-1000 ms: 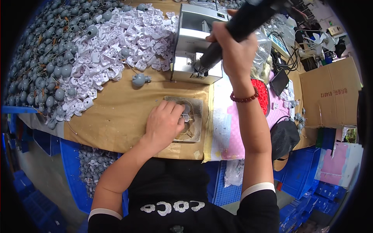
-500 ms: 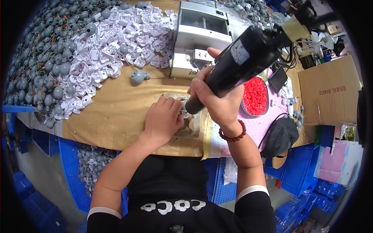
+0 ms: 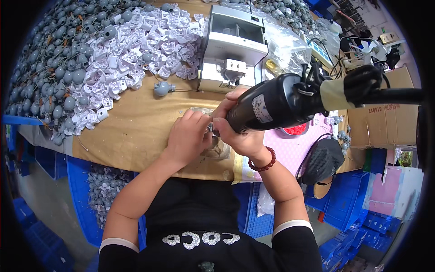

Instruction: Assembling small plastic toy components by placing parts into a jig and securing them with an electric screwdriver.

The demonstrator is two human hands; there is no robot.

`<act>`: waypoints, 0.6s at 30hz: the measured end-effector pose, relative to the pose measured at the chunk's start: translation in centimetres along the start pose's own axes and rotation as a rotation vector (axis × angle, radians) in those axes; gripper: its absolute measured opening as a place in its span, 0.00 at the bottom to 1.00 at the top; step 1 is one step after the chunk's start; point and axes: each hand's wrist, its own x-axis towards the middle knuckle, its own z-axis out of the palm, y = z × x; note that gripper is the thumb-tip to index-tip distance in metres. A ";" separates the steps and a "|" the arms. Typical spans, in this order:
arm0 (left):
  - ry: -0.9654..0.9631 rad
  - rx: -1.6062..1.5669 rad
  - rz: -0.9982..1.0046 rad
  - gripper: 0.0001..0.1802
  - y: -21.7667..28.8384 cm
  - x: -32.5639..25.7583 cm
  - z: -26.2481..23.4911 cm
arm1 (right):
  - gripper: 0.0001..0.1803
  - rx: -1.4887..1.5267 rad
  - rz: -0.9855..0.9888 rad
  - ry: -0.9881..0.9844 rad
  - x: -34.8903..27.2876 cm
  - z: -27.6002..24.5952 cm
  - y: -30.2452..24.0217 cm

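At the near edge of the brown-covered desk (image 3: 131, 131), the left hand (image 3: 186, 136) bends its fingers over a small grey part (image 3: 210, 128), mostly hidden, at the flat square fixture (image 3: 220, 150); whether they pinch it, I cannot tell. The right hand (image 3: 244, 139), fingers wrapped around a black cylindrical power driver (image 3: 274, 105), has come back from the silver-white boxy machine (image 3: 236, 43) beyond, bringing the driver's tip between both hands.
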 end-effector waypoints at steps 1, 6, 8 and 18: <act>-0.002 -0.005 0.002 0.18 0.0 0.0 0.0 | 0.32 0.009 -0.002 0.006 0.0 0.1 0.0; 0.012 -0.009 0.010 0.19 0.1 -0.1 -0.1 | 0.31 0.062 0.011 -0.003 -0.5 0.3 0.0; 0.011 -0.007 0.016 0.20 0.1 -0.1 -0.2 | 0.31 0.071 0.017 0.010 -0.5 0.3 0.0; -0.012 0.020 -0.028 0.22 0.4 -0.1 0.1 | 0.30 0.100 0.142 0.032 0.3 -0.2 -0.5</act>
